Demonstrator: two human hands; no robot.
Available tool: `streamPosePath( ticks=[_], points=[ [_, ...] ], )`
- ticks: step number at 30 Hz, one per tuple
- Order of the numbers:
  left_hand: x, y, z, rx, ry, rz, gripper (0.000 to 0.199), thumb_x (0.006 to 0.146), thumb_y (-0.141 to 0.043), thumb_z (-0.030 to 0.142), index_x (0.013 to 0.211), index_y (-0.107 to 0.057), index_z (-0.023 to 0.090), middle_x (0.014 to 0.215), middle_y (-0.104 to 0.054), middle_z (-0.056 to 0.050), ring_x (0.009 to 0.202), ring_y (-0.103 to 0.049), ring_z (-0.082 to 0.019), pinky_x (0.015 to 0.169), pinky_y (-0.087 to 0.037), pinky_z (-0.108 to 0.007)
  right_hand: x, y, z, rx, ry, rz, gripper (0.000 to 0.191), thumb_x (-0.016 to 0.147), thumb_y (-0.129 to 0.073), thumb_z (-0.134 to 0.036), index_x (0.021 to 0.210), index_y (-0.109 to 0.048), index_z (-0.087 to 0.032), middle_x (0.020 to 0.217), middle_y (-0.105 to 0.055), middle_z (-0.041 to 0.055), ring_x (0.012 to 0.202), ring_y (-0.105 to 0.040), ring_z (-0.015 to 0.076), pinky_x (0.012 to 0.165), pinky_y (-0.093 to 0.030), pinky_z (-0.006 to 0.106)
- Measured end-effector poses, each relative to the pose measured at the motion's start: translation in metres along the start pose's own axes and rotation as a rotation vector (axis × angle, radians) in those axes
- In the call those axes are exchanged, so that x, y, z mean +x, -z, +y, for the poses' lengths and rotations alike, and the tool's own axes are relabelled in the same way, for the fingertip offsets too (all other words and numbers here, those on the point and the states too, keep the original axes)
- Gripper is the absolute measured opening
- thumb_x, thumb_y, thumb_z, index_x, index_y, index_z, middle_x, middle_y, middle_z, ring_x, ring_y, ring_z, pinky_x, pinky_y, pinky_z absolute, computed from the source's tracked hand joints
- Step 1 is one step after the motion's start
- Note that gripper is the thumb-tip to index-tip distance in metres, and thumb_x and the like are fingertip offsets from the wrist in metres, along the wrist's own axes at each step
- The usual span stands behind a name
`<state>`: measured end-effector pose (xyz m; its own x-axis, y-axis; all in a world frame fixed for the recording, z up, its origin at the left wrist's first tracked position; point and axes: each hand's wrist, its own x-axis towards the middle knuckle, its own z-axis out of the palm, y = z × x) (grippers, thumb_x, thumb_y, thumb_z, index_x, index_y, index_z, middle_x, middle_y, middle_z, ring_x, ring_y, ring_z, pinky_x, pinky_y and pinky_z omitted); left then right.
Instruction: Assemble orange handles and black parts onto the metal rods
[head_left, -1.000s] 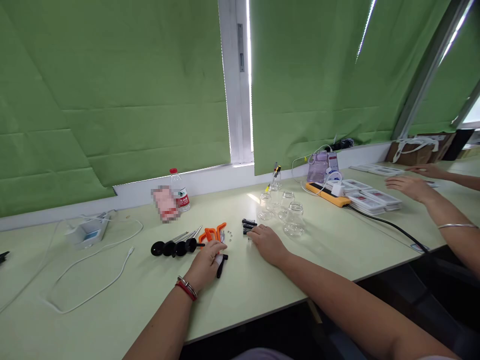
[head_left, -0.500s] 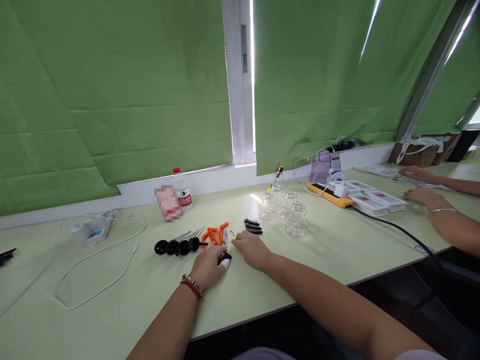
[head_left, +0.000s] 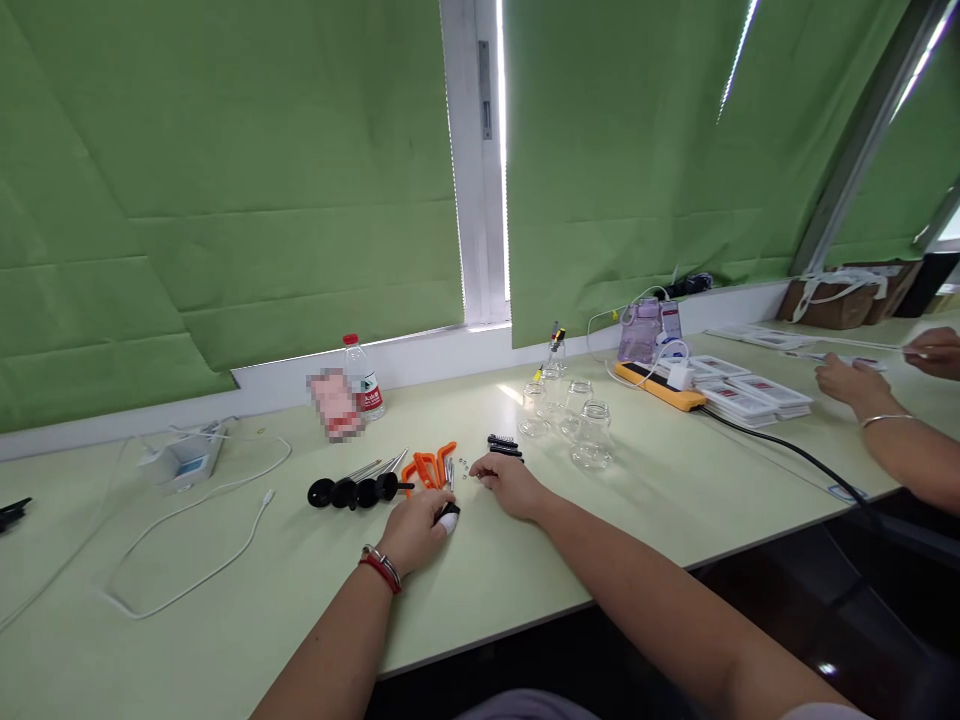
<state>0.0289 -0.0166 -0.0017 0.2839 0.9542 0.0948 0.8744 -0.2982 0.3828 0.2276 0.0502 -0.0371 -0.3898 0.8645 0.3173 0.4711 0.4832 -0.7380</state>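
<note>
My left hand (head_left: 415, 530) is closed around a small black piece (head_left: 448, 509), whose kind I cannot make out. A white covering shows on its thumb. Just to its right, my right hand (head_left: 514, 485) bends its fingers together low over the table; what they pinch is hidden. Tiny metal bits (head_left: 463, 464) lie by those fingertips. Beyond my left hand are orange crank-shaped pieces (head_left: 427, 470) and short metal pins (head_left: 449, 472). Black round cups (head_left: 343, 492) with metal rods (head_left: 375, 468) sit to the left. Black ridged pieces (head_left: 504, 445) rest behind my right hand.
Clear glass jars (head_left: 592, 445) stand right of centre, a red-capped water bottle (head_left: 364, 380) at the back. An orange power strip (head_left: 660, 388) and stacked white trays (head_left: 757, 397) lie farther right, near another person's hands (head_left: 847, 382). A white cable (head_left: 202, 580) loops at left.
My right hand has drawn its fingers together and shifted slightly right, over part of the black ridged pieces. My left hand stays nearly still. The other person's hands have moved, one lifting something thin.
</note>
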Motion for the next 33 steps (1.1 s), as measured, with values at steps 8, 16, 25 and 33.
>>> streamPosePath(
  ticks=[8, 16, 25, 33],
  points=[
    [0.001, 0.001, -0.003, -0.015, -0.035, 0.004, 0.026, 0.079, -0.05, 0.032, 0.1, -0.065, 0.025, 0.086, -0.066, -0.002, 0.08, -0.057, -0.02, 0.065, -0.037, -0.028, -0.011, 0.016, -0.001, 0.136, -0.112, 0.023, 0.022, 0.073, -0.047, -0.01, 0.085, -0.064, -0.019, 0.077, -0.063, 0.0006, 0.073, -0.058, 0.0139, 0.074, -0.046, 0.027],
    [0.002, -0.002, -0.007, -0.093, -0.011, 0.008, 0.019, 0.08, -0.051, 0.031, 0.093, -0.061, 0.022, 0.076, -0.061, -0.001, 0.072, -0.053, -0.017, 0.063, -0.036, -0.027, -0.011, 0.013, 0.006, 0.146, -0.112, 0.043, 0.02, 0.072, -0.049, -0.012, 0.082, -0.065, -0.019, 0.078, -0.064, 0.001, 0.073, -0.059, 0.0146, 0.074, -0.047, 0.028],
    [0.005, -0.007, -0.007, -0.699, -0.092, 0.052, 0.018, 0.077, -0.057, 0.024, 0.091, -0.047, 0.02, 0.074, -0.049, 0.002, 0.066, -0.047, -0.011, 0.062, -0.039, -0.024, -0.009, 0.011, 0.012, 0.221, -0.129, 0.038, 0.019, 0.071, -0.05, -0.011, 0.081, -0.065, -0.019, 0.076, -0.064, 0.0005, 0.073, -0.059, 0.0141, 0.073, -0.047, 0.027],
    [0.007, -0.011, -0.009, -0.928, -0.055, 0.042, 0.033, 0.066, -0.07, 0.021, 0.097, -0.063, 0.015, 0.078, -0.057, -0.001, 0.068, -0.051, -0.011, 0.066, -0.044, -0.026, -0.009, 0.011, 0.009, 0.224, -0.116, 0.038, 0.021, 0.072, -0.05, -0.011, 0.083, -0.065, -0.019, 0.077, -0.064, 0.001, 0.073, -0.059, 0.0144, 0.074, -0.047, 0.028]
  ],
)
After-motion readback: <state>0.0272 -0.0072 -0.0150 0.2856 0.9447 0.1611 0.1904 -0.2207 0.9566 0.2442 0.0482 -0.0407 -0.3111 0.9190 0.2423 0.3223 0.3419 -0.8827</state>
